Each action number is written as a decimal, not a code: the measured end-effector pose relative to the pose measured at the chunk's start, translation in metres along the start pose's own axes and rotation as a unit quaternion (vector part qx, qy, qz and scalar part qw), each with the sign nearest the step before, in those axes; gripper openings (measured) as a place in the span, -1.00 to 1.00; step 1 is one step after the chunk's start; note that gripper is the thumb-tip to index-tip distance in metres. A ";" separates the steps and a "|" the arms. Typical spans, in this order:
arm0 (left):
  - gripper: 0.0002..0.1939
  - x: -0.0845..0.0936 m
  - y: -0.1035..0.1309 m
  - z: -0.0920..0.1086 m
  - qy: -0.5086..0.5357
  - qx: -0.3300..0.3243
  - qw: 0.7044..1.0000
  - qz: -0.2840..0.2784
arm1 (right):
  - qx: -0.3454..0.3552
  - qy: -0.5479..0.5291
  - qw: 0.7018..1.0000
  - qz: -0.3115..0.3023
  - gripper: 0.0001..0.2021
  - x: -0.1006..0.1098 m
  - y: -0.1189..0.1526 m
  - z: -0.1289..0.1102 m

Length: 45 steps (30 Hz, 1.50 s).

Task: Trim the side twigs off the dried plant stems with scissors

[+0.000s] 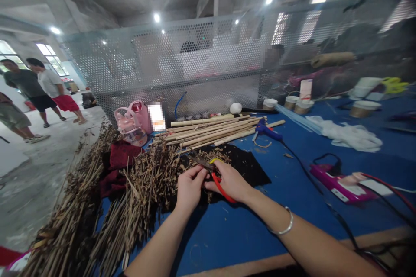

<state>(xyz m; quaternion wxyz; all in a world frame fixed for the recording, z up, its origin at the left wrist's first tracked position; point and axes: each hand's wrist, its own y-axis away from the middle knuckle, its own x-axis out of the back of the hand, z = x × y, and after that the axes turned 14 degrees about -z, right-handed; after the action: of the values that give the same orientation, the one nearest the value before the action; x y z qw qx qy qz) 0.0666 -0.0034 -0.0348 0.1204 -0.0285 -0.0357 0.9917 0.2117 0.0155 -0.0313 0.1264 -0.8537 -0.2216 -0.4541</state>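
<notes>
My right hand [231, 181] is closed around scissors with red and yellow handles [223, 190]. Their dark blades [202, 162] point left, over a pile of dried plant bits [214, 154] on a black cloth [250, 166]. Just below the blades, my left hand [189, 189] has its thumb and fingers pinched together. What they hold is too small to make out. Left of that hand lies a thick bunch of dried brown stems [151, 173] with crumpled seed heads or leaves.
Pale sticks [208, 132] lie behind my hands, beside a blue glue gun [268, 130]. A pink bag [139, 117] stands at the back left. To the right are a magenta power strip [341, 184], cords and white plastic [354, 136]. A perforated metal screen [169, 65] borders the blue table.
</notes>
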 end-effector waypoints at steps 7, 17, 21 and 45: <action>-0.75 0.001 -0.001 0.003 -0.016 0.013 1.000 0.005 | -0.006 -0.049 0.999 -0.022 -0.67 -0.002 -0.001 0.002; -0.69 0.002 -0.003 -0.002 0.075 0.053 0.995 0.047 | -0.057 0.006 0.997 -0.046 -0.69 0.000 -0.004 0.010; -0.70 0.003 -0.005 -0.003 0.083 0.067 0.993 0.057 | -0.049 0.025 0.997 -0.051 -0.57 0.006 -0.003 0.009; -0.75 0.006 -0.006 -0.005 0.113 0.014 0.993 0.024 | -0.048 0.051 0.998 0.000 -0.62 -0.009 -0.006 0.009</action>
<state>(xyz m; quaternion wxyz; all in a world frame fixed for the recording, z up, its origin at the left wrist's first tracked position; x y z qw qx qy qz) 0.0630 0.0045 -0.0392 0.0998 -0.1396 -0.0071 0.9851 0.2108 0.0219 -0.0439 0.0963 -0.8347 -0.1930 -0.5067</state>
